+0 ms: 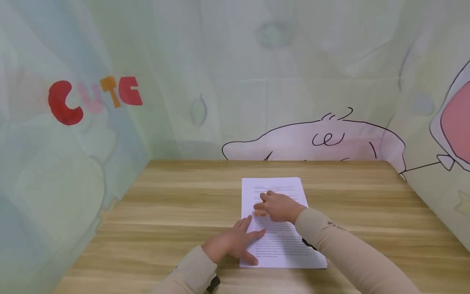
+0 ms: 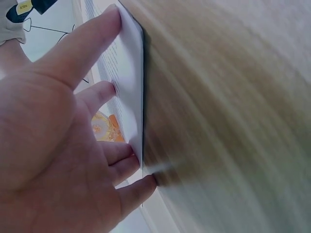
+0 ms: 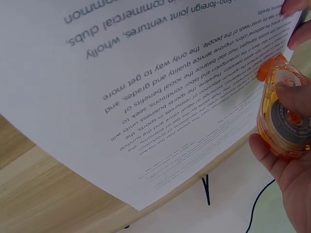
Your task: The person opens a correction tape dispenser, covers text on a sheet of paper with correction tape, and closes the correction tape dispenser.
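Note:
A stack of white printed paper (image 1: 282, 261) lies on the table. My right hand (image 1: 280, 207) is over its upper middle and holds an orange see-through correction tape (image 3: 273, 127), with the thumb against the tape's round body. In the right wrist view the tape's orange tip (image 3: 266, 69) is at the lines of print; whether it touches the sheet I cannot tell. The left hand (image 1: 236, 240) rests with fingers spread on the paper's left edge. Seen from the left wrist, fingertips (image 2: 112, 19) press on the sheet, and the little finger reaches the wood beside it.
The wooden table (image 1: 176, 204) extends on both sides of the paper. Behind it hangs a pale green curtain (image 1: 176, 81) with cartoon drawings and coloured letters (image 1: 66, 104). Both forearms wear beige sleeves (image 1: 352, 249), and dark bands (image 1: 213, 282) show at the wrists.

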